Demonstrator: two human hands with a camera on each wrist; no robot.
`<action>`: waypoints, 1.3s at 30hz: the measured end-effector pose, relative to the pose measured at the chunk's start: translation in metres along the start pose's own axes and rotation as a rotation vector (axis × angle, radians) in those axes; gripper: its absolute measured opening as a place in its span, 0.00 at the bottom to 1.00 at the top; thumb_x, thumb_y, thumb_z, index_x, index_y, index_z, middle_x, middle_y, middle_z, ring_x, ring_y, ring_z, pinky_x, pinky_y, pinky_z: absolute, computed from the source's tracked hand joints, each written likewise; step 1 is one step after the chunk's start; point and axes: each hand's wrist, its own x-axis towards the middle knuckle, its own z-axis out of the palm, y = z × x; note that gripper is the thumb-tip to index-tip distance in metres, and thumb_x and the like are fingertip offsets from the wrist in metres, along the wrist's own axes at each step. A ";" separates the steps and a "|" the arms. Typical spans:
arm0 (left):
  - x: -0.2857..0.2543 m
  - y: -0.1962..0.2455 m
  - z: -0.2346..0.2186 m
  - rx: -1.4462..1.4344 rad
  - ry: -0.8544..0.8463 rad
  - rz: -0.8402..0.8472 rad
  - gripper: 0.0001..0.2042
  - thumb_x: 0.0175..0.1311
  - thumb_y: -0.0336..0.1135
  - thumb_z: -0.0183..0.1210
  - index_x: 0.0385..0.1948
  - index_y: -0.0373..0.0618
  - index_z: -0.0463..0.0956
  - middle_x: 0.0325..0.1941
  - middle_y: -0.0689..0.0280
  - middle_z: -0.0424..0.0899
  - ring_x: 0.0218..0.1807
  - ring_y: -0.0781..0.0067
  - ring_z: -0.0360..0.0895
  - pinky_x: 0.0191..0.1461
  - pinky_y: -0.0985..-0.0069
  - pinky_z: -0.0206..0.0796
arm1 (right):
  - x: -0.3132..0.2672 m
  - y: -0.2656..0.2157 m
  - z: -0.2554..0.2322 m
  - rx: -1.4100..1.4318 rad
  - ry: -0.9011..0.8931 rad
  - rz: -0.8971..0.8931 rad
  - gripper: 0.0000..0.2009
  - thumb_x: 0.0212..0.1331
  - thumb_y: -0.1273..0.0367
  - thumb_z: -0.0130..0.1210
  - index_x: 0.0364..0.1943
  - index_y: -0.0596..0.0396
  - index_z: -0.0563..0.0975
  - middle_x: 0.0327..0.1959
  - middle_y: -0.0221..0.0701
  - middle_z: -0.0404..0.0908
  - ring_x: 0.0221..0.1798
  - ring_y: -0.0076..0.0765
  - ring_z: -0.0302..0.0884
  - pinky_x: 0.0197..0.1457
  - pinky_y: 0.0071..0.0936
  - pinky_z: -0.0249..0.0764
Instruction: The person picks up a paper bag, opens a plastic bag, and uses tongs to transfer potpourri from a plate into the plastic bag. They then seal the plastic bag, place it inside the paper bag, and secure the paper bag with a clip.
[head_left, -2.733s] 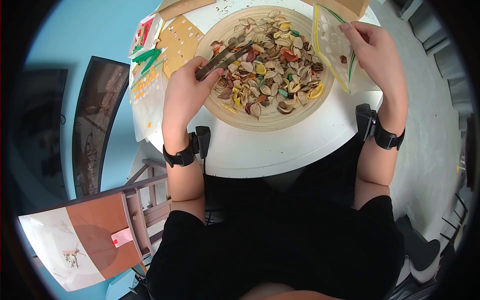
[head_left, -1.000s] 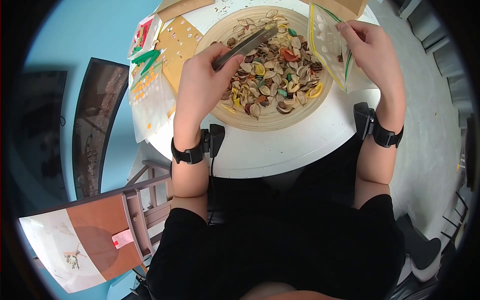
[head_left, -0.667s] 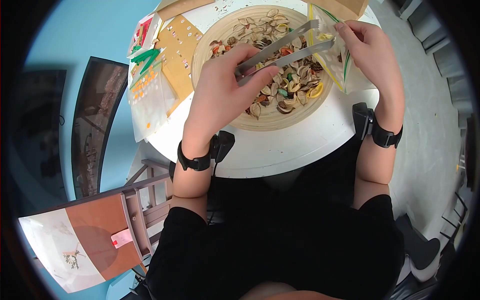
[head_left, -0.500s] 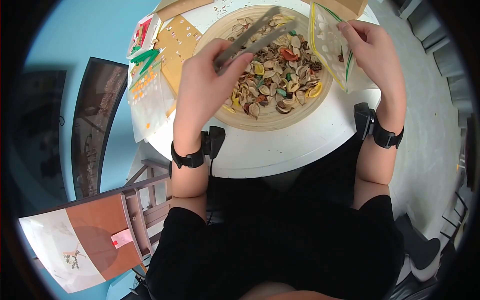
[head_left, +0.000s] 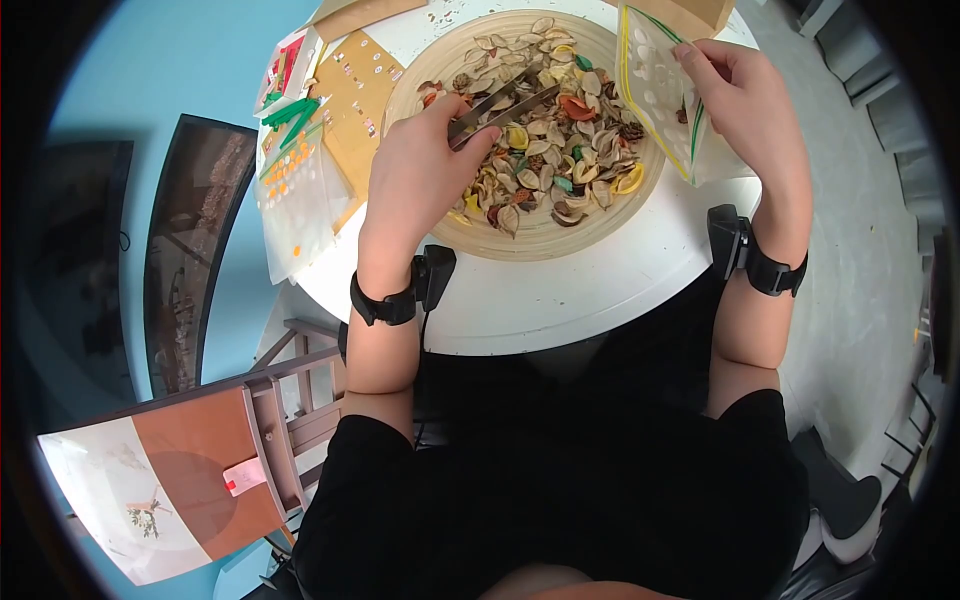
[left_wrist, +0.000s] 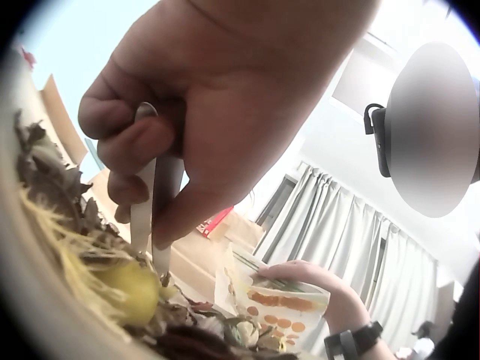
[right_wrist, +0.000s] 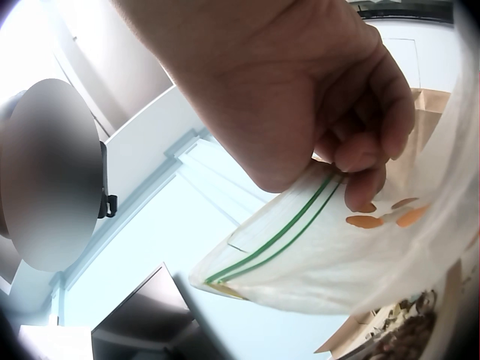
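Metal tongs [head_left: 500, 106], arms parted, reach into dried petals [head_left: 545, 150] on the round tray [head_left: 470, 240], gripped by the left hand's [head_left: 415, 175] curled fingers. At the counter's [head_left: 500, 310] right edge, the right hand's [head_left: 745, 105] fingers pinch a zip bag [head_left: 655, 85].

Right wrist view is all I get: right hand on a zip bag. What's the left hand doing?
Observer: Left hand grips metal tongs.
Operator: Tips together or apart?
Observer: Apart, over the potpourri, per the head view.
Operator: Where's my zip bag against the round tray?
Observer: At its right side, overlapping the right rim as seen from the head.
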 end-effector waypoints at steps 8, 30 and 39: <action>-0.001 -0.004 0.000 -0.070 0.020 0.000 0.13 0.62 0.41 0.68 0.37 0.39 0.83 0.21 0.55 0.83 0.23 0.53 0.80 0.30 0.64 0.69 | 0.002 0.003 0.001 -0.027 0.002 -0.019 0.19 0.71 0.59 0.56 0.46 0.64 0.84 0.20 0.21 0.71 0.21 0.15 0.59 0.25 0.23 0.57; -0.018 0.029 -0.010 -0.441 0.090 0.111 0.13 0.64 0.37 0.70 0.39 0.36 0.82 0.21 0.67 0.80 0.23 0.82 0.71 0.28 0.80 0.62 | 0.001 0.002 0.004 -0.031 0.014 -0.037 0.20 0.71 0.58 0.56 0.48 0.66 0.83 0.21 0.24 0.73 0.23 0.18 0.63 0.28 0.24 0.63; -0.005 0.010 -0.007 -0.295 0.042 -0.034 0.16 0.64 0.42 0.69 0.41 0.36 0.81 0.23 0.62 0.81 0.24 0.78 0.74 0.31 0.77 0.66 | 0.002 0.004 -0.001 0.029 -0.001 0.026 0.19 0.71 0.58 0.56 0.46 0.64 0.84 0.20 0.18 0.69 0.21 0.14 0.58 0.24 0.22 0.56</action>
